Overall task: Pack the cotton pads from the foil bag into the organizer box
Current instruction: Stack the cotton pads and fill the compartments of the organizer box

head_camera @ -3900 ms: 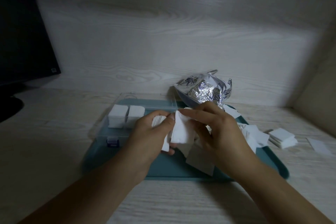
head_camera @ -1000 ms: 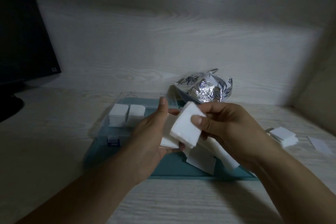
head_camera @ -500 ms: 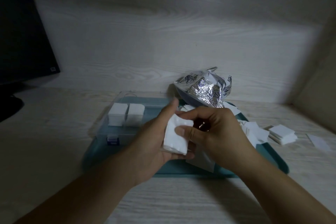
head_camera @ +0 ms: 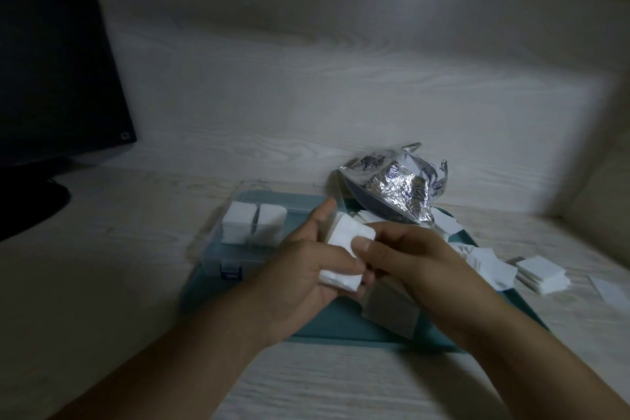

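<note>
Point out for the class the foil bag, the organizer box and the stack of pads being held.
foil bag (head_camera: 402, 189): head view, on its crinkled silver face.
organizer box (head_camera: 218, 254): head view, on its clear front wall.
stack of pads (head_camera: 346, 239): head view, on the top pad.

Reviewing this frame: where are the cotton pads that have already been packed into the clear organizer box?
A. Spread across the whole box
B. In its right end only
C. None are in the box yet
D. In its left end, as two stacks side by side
D: two white stacks of cotton pads sit side by side in the left end of the organizer box.
</note>
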